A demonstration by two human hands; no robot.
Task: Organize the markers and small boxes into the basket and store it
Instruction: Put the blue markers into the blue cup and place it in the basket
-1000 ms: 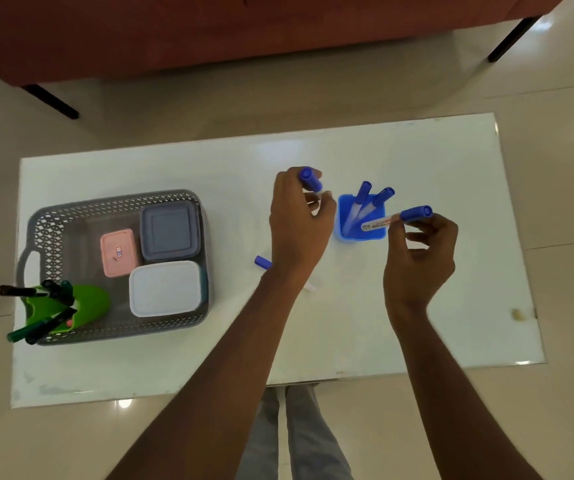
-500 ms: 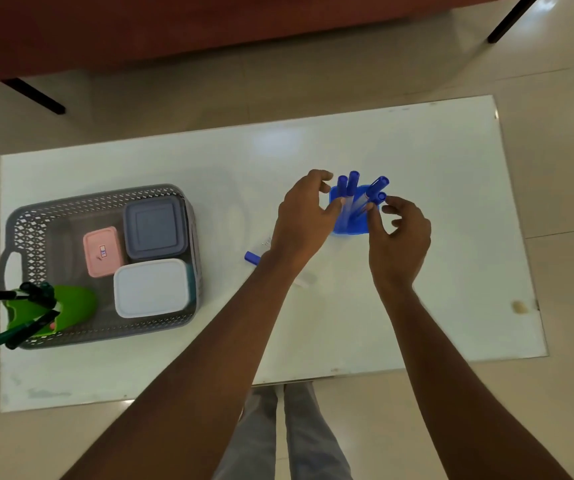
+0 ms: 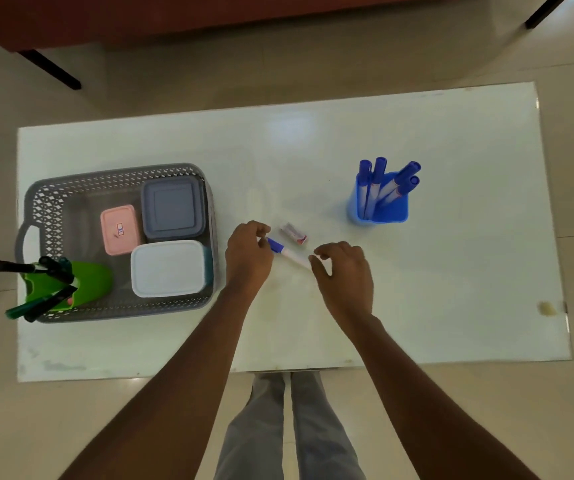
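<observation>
A white table (image 3: 452,289) fills the head view. At its left end stands a grey lattice basket (image 3: 116,173). It holds a blue-grey lidded box (image 3: 173,207) at the far right, a white lidded box (image 3: 168,268) just in front of it and a smaller pink box (image 3: 119,230) beside them. A green holder (image 3: 88,282) lies tipped leftward at the basket's near-left corner, its dark markers (image 3: 36,268) jutting out past the rim. Well apart, toward the table's right, a blue cup (image 3: 387,211) stands upright with four blue-capped markers (image 3: 379,168) in it.

Between basket and cup, the person's hands work close together. The left hand (image 3: 247,261) pinches the blue cap end of a loose marker (image 3: 287,252) lying aslant on the table. The right hand (image 3: 346,275) curls its fingers at the white barrel's other end; whether that grip has closed cannot be told.

Just beyond the marker lies a small white-and-red object (image 3: 294,233), too blurred to identify. A tan smudge (image 3: 546,308) marks the table's right edge.
</observation>
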